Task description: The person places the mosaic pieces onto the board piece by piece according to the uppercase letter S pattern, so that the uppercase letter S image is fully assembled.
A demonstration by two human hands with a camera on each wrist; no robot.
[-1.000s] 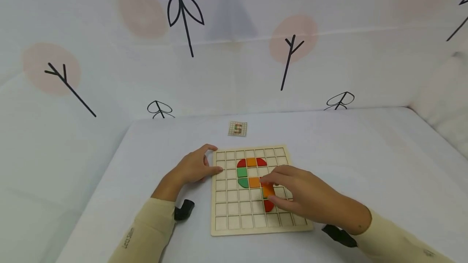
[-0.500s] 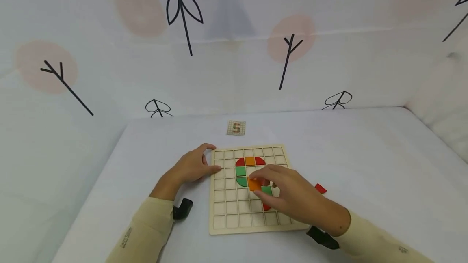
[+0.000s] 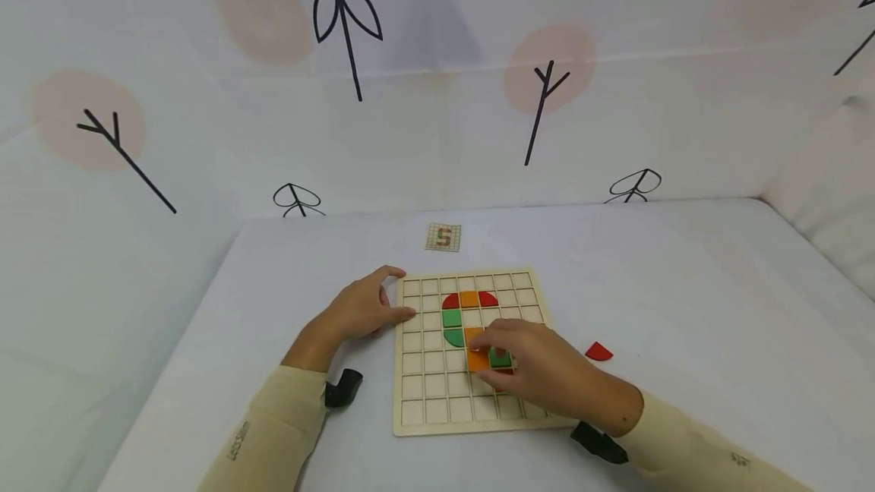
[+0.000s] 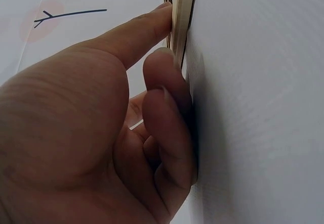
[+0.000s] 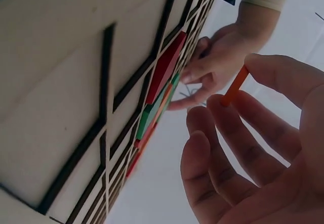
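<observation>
A pale wooden grid board [image 3: 413,410] lies on the white table. My left hand [image 3: 362,310] grips its left side, thumb over the edge and index finger at the far corner; the left wrist view shows the other fingers curled by the board's edge [image 4: 183,21]. My right hand [image 3: 554,367] pinches an orange square tile [image 3: 478,361], seen edge-on as a thin orange tile [image 5: 235,86] above the grid. On the board are red quarter-round tiles [image 3: 450,301], an orange square [image 3: 469,299], a green square [image 3: 452,318] and a green quarter-round [image 3: 454,337]. Near my right fingers is another green tile [image 3: 500,357].
A loose red quarter-round tile [image 3: 599,352] lies on the table right of the board. Beyond the board is a small card [image 3: 443,237] with a coloured S-like figure on a grid. A patterned white cloth [image 3: 437,143] hangs behind the table.
My right hand has shifted left with the orange tile, then slightly nearer to me. The loose red tile on the right has come into view from behind it. My left hand stays in place.
</observation>
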